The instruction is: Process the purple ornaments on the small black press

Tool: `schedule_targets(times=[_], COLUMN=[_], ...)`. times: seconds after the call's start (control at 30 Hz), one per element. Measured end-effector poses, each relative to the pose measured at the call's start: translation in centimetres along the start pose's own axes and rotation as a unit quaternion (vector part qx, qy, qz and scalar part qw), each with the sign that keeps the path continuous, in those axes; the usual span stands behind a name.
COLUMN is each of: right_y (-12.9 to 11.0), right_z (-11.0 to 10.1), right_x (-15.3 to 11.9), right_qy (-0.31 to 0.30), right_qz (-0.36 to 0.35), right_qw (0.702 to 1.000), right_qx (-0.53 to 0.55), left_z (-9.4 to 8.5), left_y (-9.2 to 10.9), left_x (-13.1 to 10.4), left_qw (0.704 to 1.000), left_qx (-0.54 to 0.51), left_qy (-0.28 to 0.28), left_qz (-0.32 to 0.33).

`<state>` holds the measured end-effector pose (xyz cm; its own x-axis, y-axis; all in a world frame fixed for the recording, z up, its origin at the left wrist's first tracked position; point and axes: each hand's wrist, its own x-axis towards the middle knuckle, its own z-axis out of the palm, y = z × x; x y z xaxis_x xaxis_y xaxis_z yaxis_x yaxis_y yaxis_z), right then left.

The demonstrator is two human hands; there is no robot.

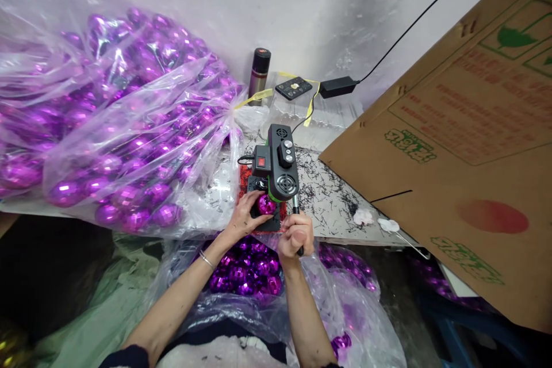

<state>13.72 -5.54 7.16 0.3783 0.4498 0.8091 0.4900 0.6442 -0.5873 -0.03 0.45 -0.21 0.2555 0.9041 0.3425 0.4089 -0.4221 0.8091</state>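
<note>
Between the thumb and fingers of my left hand is a shiny purple mirrored ball, held under the head of a small black bench machine. My right hand is closed round the machine's black-gripped lever, at its right side. A red rocker switch sits on the machine's left box. Beneath the ball is the machine's dark base, standing on a red mat. The ball's top is hidden by the machine.
A large clear bag of purple balls fills the left. Below my hands lies an open bag of more balls. A cardboard box leans in at right. Black scraps litter the table. Behind stand a bottle and power adapter.
</note>
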Motion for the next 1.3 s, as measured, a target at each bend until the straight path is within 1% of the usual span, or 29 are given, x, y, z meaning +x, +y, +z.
schedule_targets(times=[0.17,0.57,0.83,0.93,1.03,1.1,1.2,1.23,1.3], right_y=[0.1,0.3,0.2,0.5,0.7,0.6,-0.5,-1.1,-2.4], right_z=[-0.2,-0.3,-0.2,-0.3,-0.2,0.1,0.8,0.9,1.0], right_x=[-0.3,-0.4,-0.4,-0.6,-0.6,-0.3,1.0,1.7,3.4], right_qy=[-0.003,-0.014,-0.008,-0.005,-0.03,-0.024,0.042,0.051,0.042], right_qz=[0.013,0.008,0.009,-0.007,-0.058,-0.073,-0.038,-0.027,-0.013], right_qw=[1.0,1.0,1.0,1.0,0.997,0.996,0.998,0.998,0.999], right_qx=[-0.001,-0.005,0.001,-0.017,-0.052,-0.053,-0.017,-0.01,-0.008], left_z=[0.1,0.1,0.1,-0.1,-0.1,0.0,0.1,0.1,0.0], left_y=[-0.1,0.1,0.1,0.2,0.3,0.2,0.0,-0.1,0.0], left_x=[0.0,0.0,0.1,0.1,0.1,-0.1,-0.1,-0.1,0.2], left_qw=[1.0,1.0,1.0,1.0,1.0,1.0,1.0,1.0,1.0], left_qx=[-0.008,-0.006,0.009,0.01,0.008,0.004,0.0,0.0,-0.001], left_qy=[-0.003,0.004,0.002,-0.001,0.001,0.004,0.008,0.008,0.003], left_qz=[0.005,0.003,0.003,0.005,0.011,0.02,0.023,0.021,0.02])
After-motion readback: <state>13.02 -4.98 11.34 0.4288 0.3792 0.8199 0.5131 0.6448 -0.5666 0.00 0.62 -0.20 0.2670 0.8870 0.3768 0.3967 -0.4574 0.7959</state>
